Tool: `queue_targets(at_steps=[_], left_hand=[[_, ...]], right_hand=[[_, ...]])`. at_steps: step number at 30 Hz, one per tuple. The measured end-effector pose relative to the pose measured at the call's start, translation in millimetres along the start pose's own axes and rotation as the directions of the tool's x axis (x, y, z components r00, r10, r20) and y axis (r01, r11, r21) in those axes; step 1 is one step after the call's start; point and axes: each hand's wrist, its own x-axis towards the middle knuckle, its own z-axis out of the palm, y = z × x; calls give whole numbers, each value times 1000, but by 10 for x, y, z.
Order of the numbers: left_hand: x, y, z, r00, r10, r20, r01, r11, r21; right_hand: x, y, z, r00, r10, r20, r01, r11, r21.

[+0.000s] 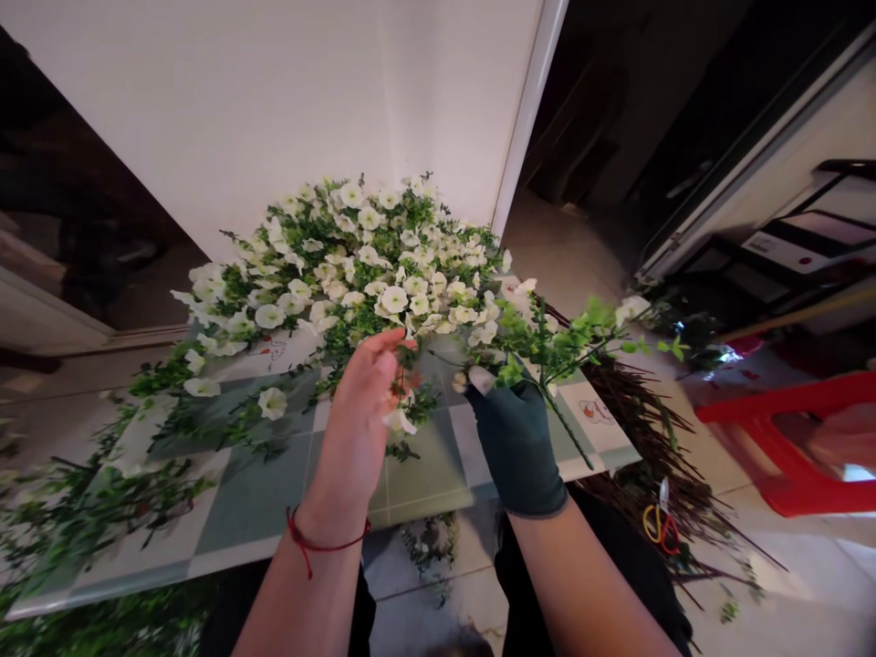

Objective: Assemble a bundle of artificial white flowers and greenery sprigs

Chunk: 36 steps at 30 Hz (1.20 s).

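My left hand (pixel 362 411) is bare, with a red string on its wrist. Its curled fingers are around a leafy sprig with a white flower (pixel 402 421), partly hidden by the hand. Beside it, my right hand (pixel 516 438) wears a dark green glove and grips an artificial flower stem (pixel 571 433) with green leaves and a white bloom at its far end. A thin twig spans the gap between my hands. Just beyond them, a large heap of white artificial flowers (pixel 393 299) covers the back of the checkered table (pixel 270 497).
Loose greenery (pixel 137 497) hangs over the table's left end. On the floor at right lie a pile of brown sticks (pixel 636 411) and scissors (pixel 662 529) with red and yellow handles. A red plastic stool (pixel 759 420) stands farther right. A white panel (pixel 287 119) rises behind the table.
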Motion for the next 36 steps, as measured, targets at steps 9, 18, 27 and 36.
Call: queue_targets(at_steps=[9,18,27,36], left_hand=[[-3,-175,201,971,-213,105,227,962,-153],[-69,-126,279,976,-211,62,219,952,-213],[-62,-204,297,976,-182,117,197,972,-130],[-90,-255,218,995,-32,95,23,996,92]], right_hand=[[16,-40,28,998,33,-59,-29,997,71],[-35,-18,34,990,104,-91,-84,976,200],[-20,-57,36,996,72,-52,-58,971,232],[-35,-137,51,997,45,-70,-29,975,222]])
